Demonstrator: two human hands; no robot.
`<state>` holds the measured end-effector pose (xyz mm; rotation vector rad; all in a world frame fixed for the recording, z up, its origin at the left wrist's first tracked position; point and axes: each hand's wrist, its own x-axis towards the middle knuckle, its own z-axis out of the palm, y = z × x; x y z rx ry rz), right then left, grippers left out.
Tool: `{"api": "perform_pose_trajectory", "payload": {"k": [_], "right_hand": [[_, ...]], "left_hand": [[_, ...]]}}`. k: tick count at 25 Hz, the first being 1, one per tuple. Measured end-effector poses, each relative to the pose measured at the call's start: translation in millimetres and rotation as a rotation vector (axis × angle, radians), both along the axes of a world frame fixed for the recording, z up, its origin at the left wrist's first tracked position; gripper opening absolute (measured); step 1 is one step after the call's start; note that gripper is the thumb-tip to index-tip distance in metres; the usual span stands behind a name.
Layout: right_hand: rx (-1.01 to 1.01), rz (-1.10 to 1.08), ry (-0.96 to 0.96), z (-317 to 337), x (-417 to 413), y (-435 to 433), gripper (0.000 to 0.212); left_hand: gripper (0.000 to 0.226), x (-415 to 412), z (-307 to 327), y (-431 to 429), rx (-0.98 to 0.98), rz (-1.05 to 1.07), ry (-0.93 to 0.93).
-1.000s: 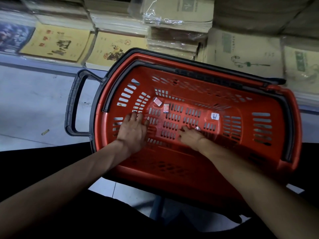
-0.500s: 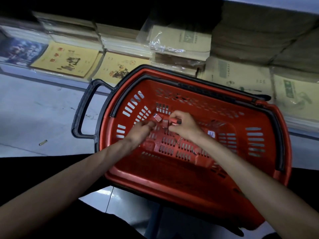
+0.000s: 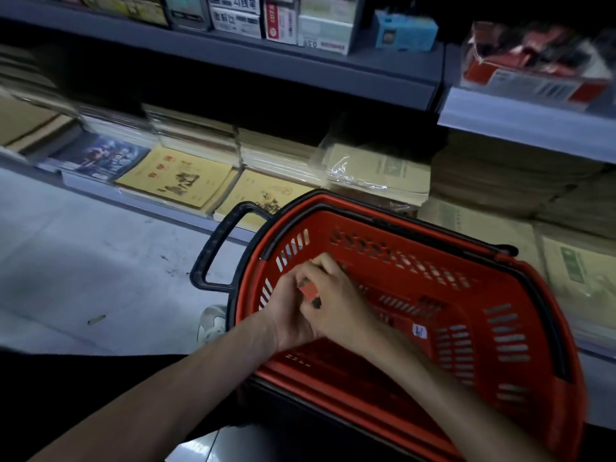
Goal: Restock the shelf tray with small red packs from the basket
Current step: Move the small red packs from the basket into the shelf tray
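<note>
The left hand [image 3: 286,316] and the right hand [image 3: 338,303] are pressed together, with the fingers of both curled around one pack [image 3: 308,290]. Only this one pack shows clearly. It is small, flat and red-orange, and a dark end sticks out just below it. I cannot tell if the hands grip more packs. Both hands are over the left part of one red basket [image 3: 473,295], which has slotted walls and a black handle [image 3: 213,251]. One white tag [image 3: 419,330] lies in the basket. Beside it, on the grey floor [image 3: 83,261], one shoe [image 3: 210,323] shows. Two yellow notebooks [image 3: 176,178] lie on the lowest shelf behind. Up right, one red and white tray [image 3: 520,83] stands on a shelf; what it holds is blurred.
</note>
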<state>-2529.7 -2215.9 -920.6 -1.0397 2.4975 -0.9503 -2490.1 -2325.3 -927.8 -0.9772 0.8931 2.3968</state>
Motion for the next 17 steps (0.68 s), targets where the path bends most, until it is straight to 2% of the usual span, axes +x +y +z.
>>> {"api": "perform_pose_trajectory", "payload": {"k": [7,10,13,17], "right_hand": [[0.096,0.132,0.109,8,5,4,0.020],[0.102,0.160,0.154,10,7,4,0.013],[0.089,0.171,0.153,9,9,8,0.019],[0.064,0.187,0.113,8,5,13,0.026]], "left_hand": [[0.050,-1,1,-6,-0.073,0.072,-0.017],[0.041,-2,2,-8,-0.090,0.078,0.004],[0.036,-1,4,-9,-0.084,0.051,0.004],[0.052,-2,6,-9,-0.024,0.036,0.021]]}}
